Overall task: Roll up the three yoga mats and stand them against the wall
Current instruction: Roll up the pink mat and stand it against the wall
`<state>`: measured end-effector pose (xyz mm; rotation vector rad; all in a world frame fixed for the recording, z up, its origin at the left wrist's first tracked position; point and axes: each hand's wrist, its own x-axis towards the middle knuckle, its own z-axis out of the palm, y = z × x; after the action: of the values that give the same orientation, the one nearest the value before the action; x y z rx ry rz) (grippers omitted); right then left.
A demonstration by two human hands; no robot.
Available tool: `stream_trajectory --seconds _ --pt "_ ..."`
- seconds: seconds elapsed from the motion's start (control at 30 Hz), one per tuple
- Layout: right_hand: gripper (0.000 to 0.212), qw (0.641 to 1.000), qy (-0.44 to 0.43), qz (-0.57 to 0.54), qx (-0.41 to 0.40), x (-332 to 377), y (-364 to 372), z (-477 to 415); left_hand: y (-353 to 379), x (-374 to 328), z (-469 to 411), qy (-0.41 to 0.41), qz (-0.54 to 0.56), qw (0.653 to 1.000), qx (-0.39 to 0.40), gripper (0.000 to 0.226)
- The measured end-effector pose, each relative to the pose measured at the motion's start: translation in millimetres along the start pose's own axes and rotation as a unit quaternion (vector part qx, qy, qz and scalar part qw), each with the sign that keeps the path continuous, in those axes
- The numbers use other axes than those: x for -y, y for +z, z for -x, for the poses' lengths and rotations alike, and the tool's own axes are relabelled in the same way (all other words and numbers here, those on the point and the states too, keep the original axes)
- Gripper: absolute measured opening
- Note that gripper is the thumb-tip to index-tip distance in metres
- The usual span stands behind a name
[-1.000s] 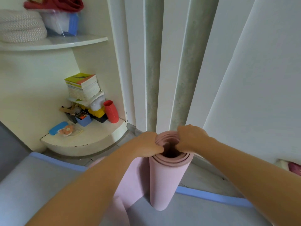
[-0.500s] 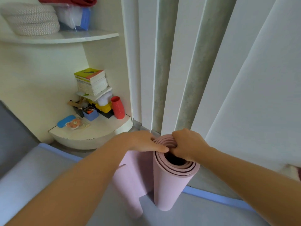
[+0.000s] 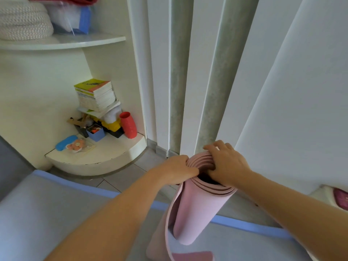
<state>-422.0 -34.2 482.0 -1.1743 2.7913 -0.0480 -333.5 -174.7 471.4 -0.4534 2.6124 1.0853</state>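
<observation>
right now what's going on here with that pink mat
A person holds a rolled pink yoga mat on end on a grey floor mat, close to the wall. The left hand grips the top rim's left side; the right hand's fingers curl over its far side. The outer layer hangs loose, its tail on the floor mat.

On my feed, both forearms (image 3: 116,213) show bare from the frame's edge to the left hand (image 3: 178,170) and right hand (image 3: 228,164).
</observation>
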Motion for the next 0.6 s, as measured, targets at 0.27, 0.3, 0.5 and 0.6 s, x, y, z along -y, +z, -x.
stream_trajectory --seconds 0.27,0.3,0.5,0.6 --pt "0.024 0.985 -0.15 0.06 0.067 16 -18 -10 -13 -5 1 0.064 -0.067 0.996 0.015 0.023" --pt "0.024 0.988 -0.136 0.05 0.057 18 -15 -11 -16 -4 1 0.061 -0.073 0.995 -0.014 0.026" --pt "0.029 0.999 -0.029 -0.004 0.032 30 -5 -17 -23 6 5 -0.06 -0.113 0.992 -0.004 0.03" --pt "0.026 0.999 0.029 -0.021 0.022 41 -3 -16 -25 6 17 -0.129 -0.054 0.989 0.049 0.037"
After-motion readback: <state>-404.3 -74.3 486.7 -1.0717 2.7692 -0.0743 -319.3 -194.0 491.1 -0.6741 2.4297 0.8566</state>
